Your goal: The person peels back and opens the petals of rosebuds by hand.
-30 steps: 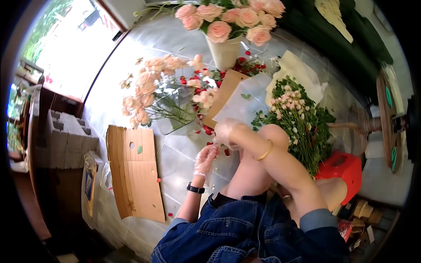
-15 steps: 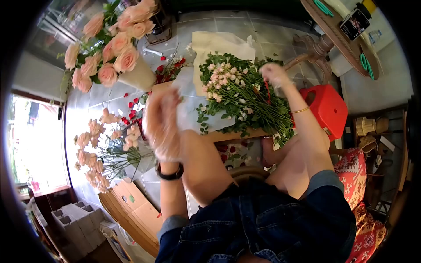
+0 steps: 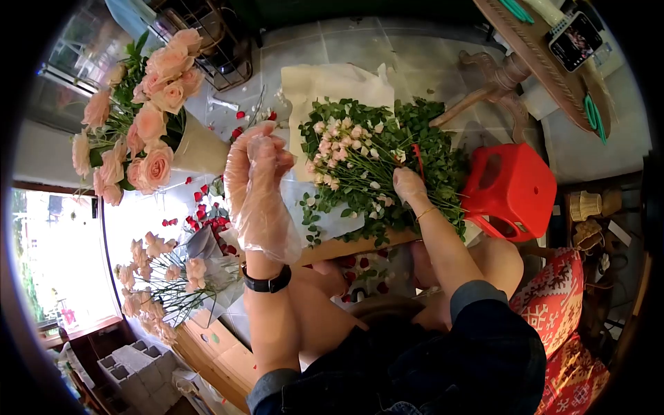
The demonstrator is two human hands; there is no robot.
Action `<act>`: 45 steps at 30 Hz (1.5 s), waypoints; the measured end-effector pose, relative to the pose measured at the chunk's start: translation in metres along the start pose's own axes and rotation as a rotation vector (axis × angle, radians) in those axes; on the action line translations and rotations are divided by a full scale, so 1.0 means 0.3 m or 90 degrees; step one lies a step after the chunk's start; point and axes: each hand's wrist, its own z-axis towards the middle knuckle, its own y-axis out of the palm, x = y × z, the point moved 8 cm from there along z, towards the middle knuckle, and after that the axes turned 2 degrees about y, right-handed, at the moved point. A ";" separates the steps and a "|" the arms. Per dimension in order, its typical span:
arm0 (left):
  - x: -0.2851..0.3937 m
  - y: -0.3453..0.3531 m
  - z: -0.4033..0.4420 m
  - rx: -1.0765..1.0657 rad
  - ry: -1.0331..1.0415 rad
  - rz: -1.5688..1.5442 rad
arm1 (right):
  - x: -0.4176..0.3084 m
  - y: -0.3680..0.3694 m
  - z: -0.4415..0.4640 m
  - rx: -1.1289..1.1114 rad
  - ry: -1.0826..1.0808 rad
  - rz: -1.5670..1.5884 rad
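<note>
My left hand (image 3: 259, 183), in a clear plastic glove, is raised over the left side of the work area with its fingers curled together. What it holds, if anything, is hidden. My right hand (image 3: 409, 187), also gloved, reaches down onto the green stems of a heap of small pale pink roses (image 3: 342, 145). Its fingers are bent in among the stems, and their tips are hidden. Just beyond this hand lies a thin red object (image 3: 418, 159) across the stems. Leaves (image 3: 443, 131) spread around the blossoms, over pale wrapping paper (image 3: 332, 79).
A red plastic stool (image 3: 529, 190) stands at the right, below a wooden table (image 3: 512, 41) bearing a phone (image 3: 575, 41). At the left are large pink roses (image 3: 155, 124) in a pale vase (image 3: 200, 145) and peach roses (image 3: 145, 270). Red petals (image 3: 200, 207) litter the floor.
My right hand has come down and left from above the stems onto them. My left hand has risen a little, its fingers curled. The camera view has shifted.
</note>
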 end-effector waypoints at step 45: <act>-0.146 0.293 -0.190 -0.285 -0.101 -0.049 | -0.412 -0.965 -0.735 0.297 -0.526 0.469</act>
